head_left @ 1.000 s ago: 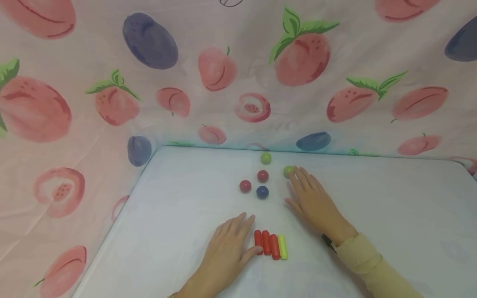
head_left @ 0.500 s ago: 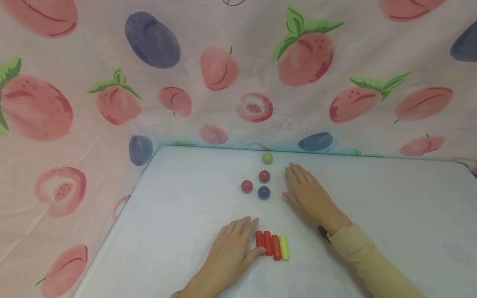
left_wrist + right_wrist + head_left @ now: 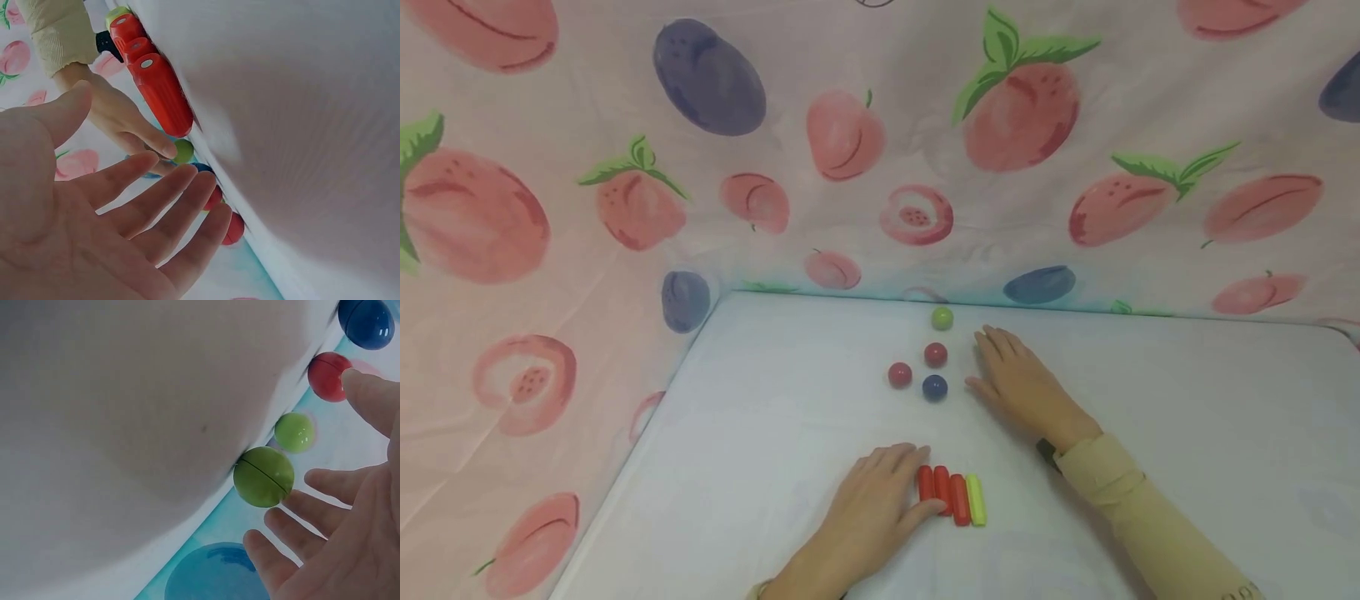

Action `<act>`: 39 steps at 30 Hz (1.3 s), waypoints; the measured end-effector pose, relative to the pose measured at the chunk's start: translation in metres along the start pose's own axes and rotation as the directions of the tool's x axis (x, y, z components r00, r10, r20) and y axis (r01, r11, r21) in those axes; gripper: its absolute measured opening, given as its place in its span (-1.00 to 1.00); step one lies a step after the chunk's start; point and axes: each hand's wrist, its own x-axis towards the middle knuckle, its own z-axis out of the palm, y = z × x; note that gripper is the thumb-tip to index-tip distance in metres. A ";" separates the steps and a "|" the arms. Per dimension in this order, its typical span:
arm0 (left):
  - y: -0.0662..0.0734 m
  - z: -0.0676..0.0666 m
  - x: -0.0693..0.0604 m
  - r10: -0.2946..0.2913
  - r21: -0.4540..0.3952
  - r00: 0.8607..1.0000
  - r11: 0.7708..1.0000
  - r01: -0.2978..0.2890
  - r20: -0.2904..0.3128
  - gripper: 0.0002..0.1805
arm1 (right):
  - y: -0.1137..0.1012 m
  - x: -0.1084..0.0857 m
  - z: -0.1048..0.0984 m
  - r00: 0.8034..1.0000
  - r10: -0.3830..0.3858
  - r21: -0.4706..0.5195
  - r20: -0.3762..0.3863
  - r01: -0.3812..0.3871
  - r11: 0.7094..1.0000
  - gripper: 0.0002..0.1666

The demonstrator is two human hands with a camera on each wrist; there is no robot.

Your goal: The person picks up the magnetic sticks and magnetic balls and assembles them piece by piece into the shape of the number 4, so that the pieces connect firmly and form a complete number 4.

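My right hand (image 3: 1024,387) is at the far side of the table, its fingers spread and extended behind a green ball (image 3: 264,477). In the head view that ball is hidden by the hand; the right wrist view has it at the fingertips, but contact is hard to tell. To its left sit a second green ball (image 3: 942,318), two red balls (image 3: 936,355) and a blue ball (image 3: 935,387). Nearer, my left hand (image 3: 874,508) lies relaxed beside a row of stubby red sticks (image 3: 960,500) and one yellow stick (image 3: 976,500). Its thumb reaches over the red ones, holding nothing.
A white tabletop (image 3: 760,375) carries everything. Behind it and along its left side hangs a pale pink cloth (image 3: 850,75) printed with fruit. A dark band (image 3: 1048,455) circles the right wrist below a beige sleeve (image 3: 1120,492).
My right hand has shifted slightly left, so the nearer green ball has gone out of sight in the head view. The left thumb has slid right over the red sticks.
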 end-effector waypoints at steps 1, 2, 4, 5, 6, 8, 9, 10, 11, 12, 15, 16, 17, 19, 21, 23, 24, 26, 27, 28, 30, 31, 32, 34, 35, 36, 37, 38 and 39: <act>0.000 0.000 0.000 0.002 0.001 1.000 1.000 -0.002 0.002 -0.30 | 0.000 0.000 0.000 1.000 0.003 0.004 0.005 -0.003 1.000 -0.16; 0.000 0.000 0.001 0.005 0.001 1.000 1.000 -0.005 0.004 -0.31 | 0.001 0.001 0.000 1.000 0.008 0.010 0.010 -0.008 1.000 -0.16; 0.001 0.001 0.001 0.005 0.001 1.000 1.000 -0.005 0.013 -0.31 | 0.002 0.002 0.000 1.000 0.014 0.021 0.018 -0.015 1.000 -0.16; 0.001 0.001 0.002 0.003 0.002 1.000 1.000 -0.003 0.020 -0.31 | 0.002 0.002 0.000 1.000 0.019 0.028 0.021 -0.020 0.999 -0.17; 0.001 0.001 0.002 0.000 0.004 1.000 1.000 0.000 0.027 -0.31 | 0.003 0.002 0.000 0.999 0.022 0.034 0.025 -0.023 0.999 -0.18; 0.002 0.001 0.002 -0.004 0.011 0.999 1.000 0.004 0.043 -0.30 | 0.004 0.003 0.001 0.999 0.029 0.043 0.033 -0.030 0.999 -0.19; 0.002 0.001 0.002 -0.008 0.014 0.999 1.000 0.007 0.052 -0.30 | 0.004 0.003 0.000 0.999 0.031 0.047 0.037 -0.033 0.998 -0.19; 0.002 0.001 0.002 -0.009 0.018 0.998 1.000 0.008 0.058 -0.30 | 0.004 0.003 0.000 0.999 0.035 0.050 0.041 -0.037 0.998 -0.19; 0.002 0.001 0.003 -0.009 0.021 0.998 1.000 0.007 0.063 -0.30 | 0.004 0.003 0.000 0.998 0.034 0.049 0.043 -0.036 0.998 -0.20; 0.002 0.001 0.003 -0.007 0.024 0.998 1.000 0.005 0.065 -0.30 | 0.004 0.003 0.000 0.998 0.034 0.048 0.045 -0.036 0.998 -0.21; 0.002 0.002 0.002 0.012 0.035 0.998 0.999 -0.014 0.058 -0.32 | 0.005 0.004 0.000 0.998 0.033 0.040 0.050 -0.035 0.999 -0.26; 0.002 0.002 0.002 0.022 0.041 0.999 0.999 -0.024 0.050 -0.34 | 0.005 0.005 0.000 0.998 0.029 0.041 0.048 -0.031 0.999 -0.29; 0.002 0.002 0.002 0.030 0.047 0.999 0.998 -0.032 0.041 -0.35 | 0.005 0.005 0.000 0.999 0.020 0.041 0.044 -0.022 0.999 -0.31; 0.001 0.002 0.002 0.048 0.067 0.998 0.996 -0.050 0.027 -0.37 | 0.005 0.006 -0.001 0.999 0.007 0.042 0.038 -0.008 0.999 -0.35; 0.001 0.002 0.002 0.057 0.083 0.998 0.995 -0.058 0.019 -0.39 | 0.005 0.006 -0.001 1.000 -0.012 0.041 0.029 0.011 0.999 -0.37; 0.001 0.001 0.002 0.056 0.090 0.998 0.994 -0.058 0.018 -0.39 | 0.006 0.007 -0.002 0.999 -0.031 0.031 0.019 0.030 0.999 -0.39; 0.001 0.001 0.002 0.056 0.093 0.998 0.994 -0.058 0.022 -0.39 | 0.005 0.007 -0.002 0.999 -0.037 0.022 0.018 0.037 0.999 -0.40; 0.001 0.001 0.002 0.050 0.091 0.998 0.995 -0.052 0.027 -0.40 | 0.006 0.007 -0.003 0.999 -0.043 0.024 0.013 0.042 0.999 -0.43; 0.001 0.000 0.002 0.046 0.089 0.998 0.995 -0.049 0.031 -0.40 | 0.006 0.007 -0.004 0.999 -0.041 0.035 0.013 0.041 0.999 -0.46; 0.001 0.000 0.002 0.045 0.089 0.998 0.995 -0.048 0.034 -0.40 | 0.006 0.008 -0.005 0.999 -0.040 0.048 0.013 0.039 0.998 -0.48; 0.001 0.000 0.002 0.044 0.089 0.998 0.995 -0.047 0.038 -0.40 | 0.006 0.009 -0.006 1.000 -0.025 0.089 0.017 0.023 0.996 -0.53; 0.000 0.001 0.003 0.041 0.086 0.998 0.995 -0.044 0.039 -0.41 | 0.006 0.010 -0.007 1.000 -0.015 0.115 0.019 0.013 0.993 -0.56; 0.000 0.001 0.003 0.039 0.083 0.998 0.996 -0.042 0.040 -0.41 | 0.006 0.011 -0.007 1.000 -0.005 0.136 0.023 0.002 0.991 -0.57; 0.000 0.001 0.003 0.036 0.080 0.998 0.996 -0.039 0.042 -0.41 | 0.007 0.012 -0.008 0.999 0.006 0.165 0.032 -0.011 0.986 -0.60; -0.001 0.001 0.003 0.034 0.079 0.999 0.996 -0.037 0.042 -0.41 | 0.007 0.013 -0.008 0.999 0.014 0.176 0.036 -0.020 0.984 -0.60; -0.001 0.001 0.004 0.033 0.078 0.999 0.996 -0.036 0.043 -0.41 | 0.008 0.013 -0.008 0.999 0.020 0.184 0.041 -0.027 0.982 -0.61; -0.001 0.001 0.004 0.030 0.075 0.999 0.997 -0.034 0.044 -0.41 | 0.008 0.013 -0.008 0.999 0.024 0.191 0.045 -0.032 0.981 -0.61; -0.001 0.001 0.004 0.031 0.075 0.999 0.997 -0.034 0.044 -0.41 | 0.008 0.014 -0.009 0.999 0.028 0.197 0.046 -0.037 0.980 -0.61; -0.001 0.001 0.004 0.032 0.074 0.999 0.997 -0.035 0.042 -0.41 | 0.008 0.014 -0.009 0.998 0.031 0.201 0.046 -0.040 0.979 -0.61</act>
